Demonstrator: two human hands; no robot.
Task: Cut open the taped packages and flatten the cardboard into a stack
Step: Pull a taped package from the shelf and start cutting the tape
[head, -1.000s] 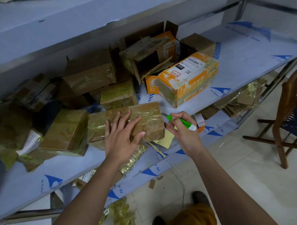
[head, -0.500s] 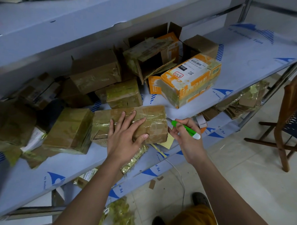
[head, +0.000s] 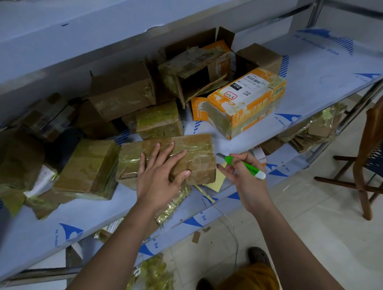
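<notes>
A long brown taped package (head: 193, 151) lies near the front of the blue shelf (head: 327, 70). My left hand (head: 159, 174) rests flat on its top, fingers spread, thumb over the front edge. My right hand (head: 241, 175) grips a green and white box cutter (head: 243, 165) just right of the package, its short blade pointing at the package's right end without touching it. Several more taped boxes lie around: one at the left (head: 89, 168), a small one behind (head: 159, 122), an orange box (head: 247, 101) at the right.
Opened brown boxes (head: 196, 71) are piled against the back. Flattened cardboard and tape scraps (head: 311, 129) lie on the lower shelf. A wooden chair (head: 371, 160) stands at the right on the tiled floor. A yellow sheet (head: 215, 183) sticks out under the package.
My right hand with the cutter has shifted slightly closer to the package's right end. The left hand stays pressed on the package top.
</notes>
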